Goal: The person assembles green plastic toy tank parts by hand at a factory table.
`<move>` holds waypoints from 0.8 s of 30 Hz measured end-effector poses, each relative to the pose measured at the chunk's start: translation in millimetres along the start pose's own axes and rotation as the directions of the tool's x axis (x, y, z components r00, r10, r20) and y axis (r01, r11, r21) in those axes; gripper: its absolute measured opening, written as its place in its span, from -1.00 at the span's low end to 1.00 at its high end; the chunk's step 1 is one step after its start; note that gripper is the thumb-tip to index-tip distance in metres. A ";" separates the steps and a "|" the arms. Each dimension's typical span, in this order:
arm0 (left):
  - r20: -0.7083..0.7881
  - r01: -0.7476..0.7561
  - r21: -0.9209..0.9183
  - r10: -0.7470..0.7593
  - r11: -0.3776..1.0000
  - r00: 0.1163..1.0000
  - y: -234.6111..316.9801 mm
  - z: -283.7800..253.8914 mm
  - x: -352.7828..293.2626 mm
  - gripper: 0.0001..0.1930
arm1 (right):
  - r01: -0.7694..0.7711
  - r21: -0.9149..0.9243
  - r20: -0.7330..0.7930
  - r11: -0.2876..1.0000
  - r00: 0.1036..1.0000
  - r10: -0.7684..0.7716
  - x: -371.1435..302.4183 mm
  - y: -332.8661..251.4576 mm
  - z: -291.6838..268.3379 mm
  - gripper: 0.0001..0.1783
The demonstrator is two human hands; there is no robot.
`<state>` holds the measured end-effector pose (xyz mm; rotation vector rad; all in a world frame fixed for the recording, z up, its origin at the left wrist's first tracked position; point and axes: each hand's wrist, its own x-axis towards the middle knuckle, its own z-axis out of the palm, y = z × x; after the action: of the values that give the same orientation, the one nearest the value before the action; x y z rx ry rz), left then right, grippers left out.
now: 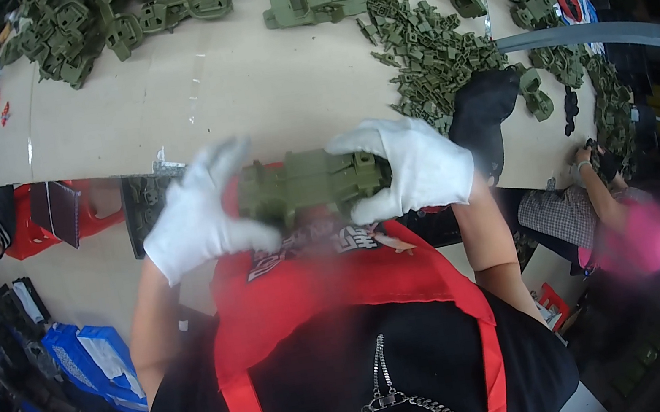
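Note:
An olive-green plastic toy vehicle body (308,182) is held up in front of my red apron, near the table's front edge. My right hand (424,164), in a white glove, grips its right end, with the fingers over the far side and the thumb on the near side. My left hand (199,217), also white-gloved, is at the left end. Its fingers and thumb are spread in a wide curve around that end and look slightly blurred. Whether the left thumb touches the part is hard to see.
On the table (121,122) lie a heap of green vehicle bodies (78,30) at far left, one separate body (314,5), and a pile of small green parts (434,45) to the right. A dark cloth-like item (492,118) lies by the edge. Co-workers sit at both sides.

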<state>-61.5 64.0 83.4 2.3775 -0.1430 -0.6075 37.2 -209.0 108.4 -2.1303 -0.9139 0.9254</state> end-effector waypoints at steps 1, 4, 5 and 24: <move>-0.077 0.038 -0.020 -0.039 0.999 0.996 27.0 -11.9 7.0 0.12 | -0.034 -0.057 0.042 0.998 0.998 0.036 5.7 -11.8 -2.7 -0.18; 0.180 -0.041 -0.206 0.079 0.978 0.981 57.4 2.4 38.2 0.14 | -0.046 -0.085 0.087 0.995 0.995 0.053 12.9 -22.8 -4.9 -0.15; 0.094 -0.123 -0.197 0.144 0.973 0.985 56.9 6.6 40.3 0.05 | 0.023 -0.020 0.019 1.000 1.000 -0.023 9.0 -11.9 -2.0 -0.09; 0.053 0.070 -0.313 -0.056 0.947 0.997 53.0 25.2 28.2 -0.29 | 0.084 0.818 -0.300 0.569 0.906 0.298 -8.8 3.2 60.9 -0.30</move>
<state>-45.2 1.3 89.4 2.0664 0.0113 -0.6602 -14.3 -201.3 75.4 -1.4405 -0.0466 0.7008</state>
